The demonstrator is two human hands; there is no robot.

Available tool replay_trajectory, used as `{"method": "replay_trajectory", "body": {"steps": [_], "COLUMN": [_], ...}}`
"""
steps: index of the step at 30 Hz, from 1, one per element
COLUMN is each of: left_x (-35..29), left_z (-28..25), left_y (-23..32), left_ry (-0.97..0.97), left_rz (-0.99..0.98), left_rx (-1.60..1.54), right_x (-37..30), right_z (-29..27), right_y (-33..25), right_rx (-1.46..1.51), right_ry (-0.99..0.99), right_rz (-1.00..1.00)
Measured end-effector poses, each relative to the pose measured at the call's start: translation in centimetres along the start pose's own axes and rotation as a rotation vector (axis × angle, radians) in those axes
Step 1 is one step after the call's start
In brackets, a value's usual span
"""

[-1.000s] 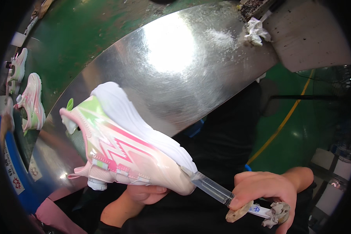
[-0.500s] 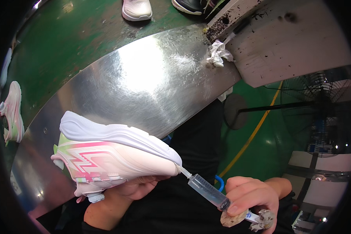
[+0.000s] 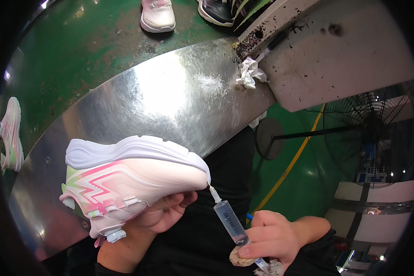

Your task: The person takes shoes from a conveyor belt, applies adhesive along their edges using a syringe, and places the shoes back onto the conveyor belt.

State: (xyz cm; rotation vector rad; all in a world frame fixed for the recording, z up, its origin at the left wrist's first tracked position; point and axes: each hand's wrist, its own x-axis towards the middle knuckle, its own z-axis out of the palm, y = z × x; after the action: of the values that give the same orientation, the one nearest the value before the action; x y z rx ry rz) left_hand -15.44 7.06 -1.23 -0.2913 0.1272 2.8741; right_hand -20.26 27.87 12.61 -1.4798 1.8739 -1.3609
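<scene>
A pale pink and white sneaker (image 3: 138, 179) lies tilted over in my left hand (image 3: 163, 214), its thick white sole turned up and away. My left fingers wrap the underside of its upper. In my right hand (image 3: 271, 237) is a clear syringe (image 3: 230, 221) with liquid in the barrel. The syringe tip touches, or nearly touches, the seam between sole and upper at the toe. Tan and grey wrapping (image 3: 242, 257) covers parts of the syringe's rear end. A blue piece (image 3: 249, 217) shows behind my right fingers.
A shiny metal table (image 3: 119, 110) curves in front of me. Crumpled white tissue (image 3: 251, 73) lies at its right end, near a stained pale board (image 3: 345, 60). Other shoes (image 3: 158, 16) stand beyond; another sneaker (image 3: 12, 133) is far left. A black fan (image 3: 370, 124) stands right.
The syringe has swung more upright and moved left, with my right hand following. The sneaker has tipped slightly, its toe shifting left and up. The whole view has shifted a little.
</scene>
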Motion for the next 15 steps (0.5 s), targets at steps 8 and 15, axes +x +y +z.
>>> {"method": "replay_trajectory", "body": {"steps": [8,15], "left_x": [0.8,0.5], "left_z": [0.8,1.2], "left_y": [0.1,0.2], "left_ry": [-0.075,-0.092], "left_rz": [0.002,-0.045], "left_rx": [-0.009,-0.068], "right_x": [-0.1,0.2], "right_z": [1.9,2.4], "right_y": [1.4,2.0], "right_rx": [-0.327,-0.407], "right_ry": [0.06,0.107], "right_rz": [-0.089,-0.125]}}
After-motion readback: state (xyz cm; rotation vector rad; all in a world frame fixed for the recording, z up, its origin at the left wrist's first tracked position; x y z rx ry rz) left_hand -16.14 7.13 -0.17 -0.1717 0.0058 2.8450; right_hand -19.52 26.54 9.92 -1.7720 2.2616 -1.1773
